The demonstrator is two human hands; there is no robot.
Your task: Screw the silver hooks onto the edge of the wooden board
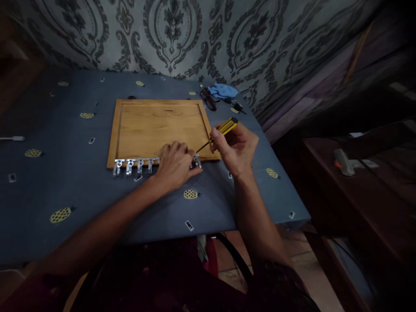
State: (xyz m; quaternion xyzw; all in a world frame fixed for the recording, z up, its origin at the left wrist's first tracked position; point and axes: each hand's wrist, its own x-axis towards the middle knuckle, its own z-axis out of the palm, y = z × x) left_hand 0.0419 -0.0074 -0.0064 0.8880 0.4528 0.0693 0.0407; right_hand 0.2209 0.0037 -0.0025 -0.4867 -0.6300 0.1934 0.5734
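A framed wooden panel [159,125] lies on the table, with a metal hook rail [140,163] along its near edge. Over the right part of that rail rests my left hand [175,164], fingers bent onto the panel and thumb stretched below the edge, holding the rail there. Its middle hooks are hidden under the hand. My right hand [239,147] is closed around a yellow and black screwdriver [229,125]. The thin shaft slants down to the left, its tip at the rail beside my left fingers. Whether a screw sits under the tip I cannot tell.
Behind the panel's right corner lie sunglasses [208,99], a blue cloth [222,90] and a small dark object [238,105]. A white cable plug [16,138] is at the left. The blue tablecloth [104,208] ends near my body; a dark red surface [360,195] stands right.
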